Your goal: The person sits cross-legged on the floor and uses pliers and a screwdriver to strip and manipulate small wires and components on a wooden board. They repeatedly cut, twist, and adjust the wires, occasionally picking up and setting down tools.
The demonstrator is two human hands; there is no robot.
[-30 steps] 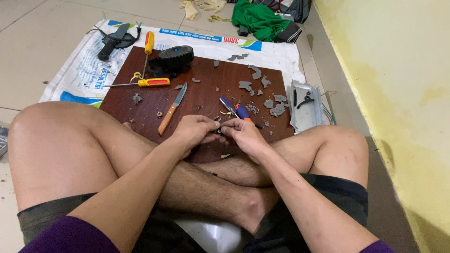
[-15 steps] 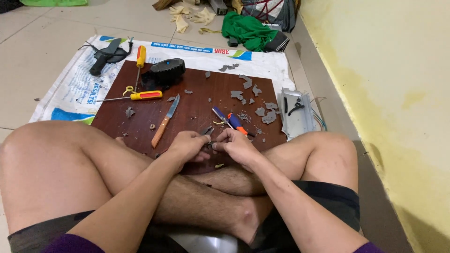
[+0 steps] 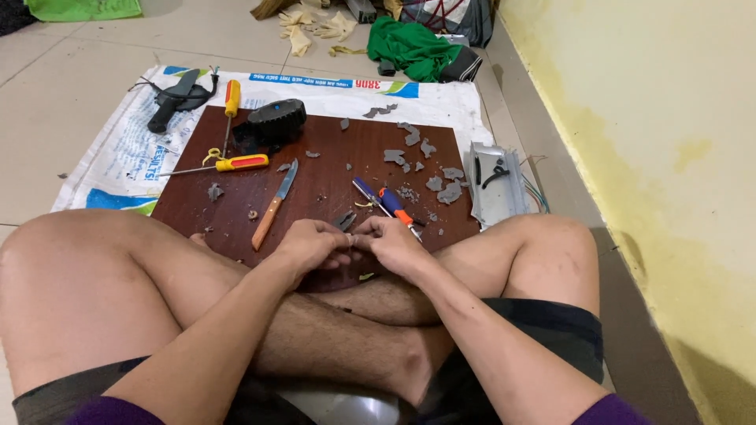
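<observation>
Far left on the white printed sack (image 3: 118,169) lies a black sheathed tool (image 3: 169,101). Beside it, a dark red-brown board (image 3: 331,177) carries a yellow-handled screwdriver (image 3: 231,106) at its upper left corner, and a second yellow-and-red screwdriver (image 3: 216,165) lies partly off its left edge. A black toothed wheel (image 3: 276,120) sits at the top of the board. A knife with an orange-brown handle (image 3: 274,205) lies slanted near the middle.

At the board's near edge, over the crossed legs, the left hand (image 3: 309,245) and right hand (image 3: 394,245) meet fingertip to fingertip. Both grips are curled tight and pinch a small piece (image 3: 354,238) between them; it is too small to identify.

Just beyond the right hand lie two screwdrivers with blue and orange handles (image 3: 386,203). Grey broken fragments (image 3: 441,185) are scattered over the board's right half. Off its right edge sits a grey metal tray (image 3: 496,185) near the yellow wall (image 3: 646,142). A green cloth (image 3: 413,47) lies at the top.
</observation>
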